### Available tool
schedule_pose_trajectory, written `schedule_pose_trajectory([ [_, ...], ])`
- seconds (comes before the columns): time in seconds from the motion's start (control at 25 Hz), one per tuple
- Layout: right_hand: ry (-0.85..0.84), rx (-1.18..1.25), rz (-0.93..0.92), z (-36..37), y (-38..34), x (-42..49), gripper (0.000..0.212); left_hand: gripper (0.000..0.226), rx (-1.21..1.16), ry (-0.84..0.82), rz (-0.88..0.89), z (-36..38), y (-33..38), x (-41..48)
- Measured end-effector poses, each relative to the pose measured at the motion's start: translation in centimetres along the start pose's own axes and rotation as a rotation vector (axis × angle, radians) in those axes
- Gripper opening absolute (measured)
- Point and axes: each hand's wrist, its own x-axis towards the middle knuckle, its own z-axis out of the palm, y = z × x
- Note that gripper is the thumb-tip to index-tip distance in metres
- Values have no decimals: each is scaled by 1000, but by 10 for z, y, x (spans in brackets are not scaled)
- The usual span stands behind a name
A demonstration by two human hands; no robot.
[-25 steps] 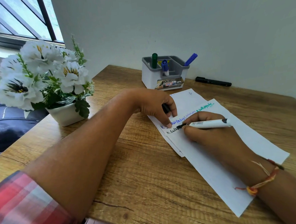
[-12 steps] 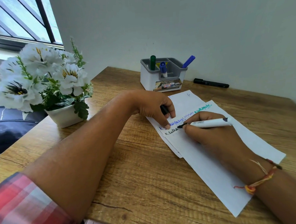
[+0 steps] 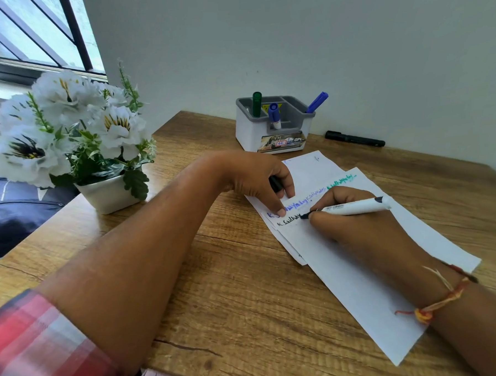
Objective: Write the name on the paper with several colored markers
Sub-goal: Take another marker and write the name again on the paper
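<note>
A long white paper (image 3: 358,285) lies slantwise on the wooden table, over another sheet (image 3: 311,167). Its top line carries the name in blue, light blue and green ink; a black line starts below. My right hand (image 3: 355,228) grips a white marker with a black tip (image 3: 357,207), the tip touching the paper at the end of the black writing. My left hand (image 3: 258,181) presses the paper's upper left corner with its fingertips and holds a black marker cap (image 3: 276,183) against the palm.
A white and grey pen holder (image 3: 275,129) at the back holds a green marker (image 3: 256,104) and two blue ones. A black marker (image 3: 355,138) lies by the wall. A white pot of white flowers (image 3: 66,134) stands at the left.
The black marker's tip has crept rightward along the second line, adding letters. My left hand has stayed on the paper's corner. The camera has shifted slightly.
</note>
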Motion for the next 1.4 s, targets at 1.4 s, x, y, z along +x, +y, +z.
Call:
schedule_pose_trajectory([
  [1.4, 86, 41, 57, 0, -1, -1, 4, 41, -1, -7, -10, -1, 2, -2],
])
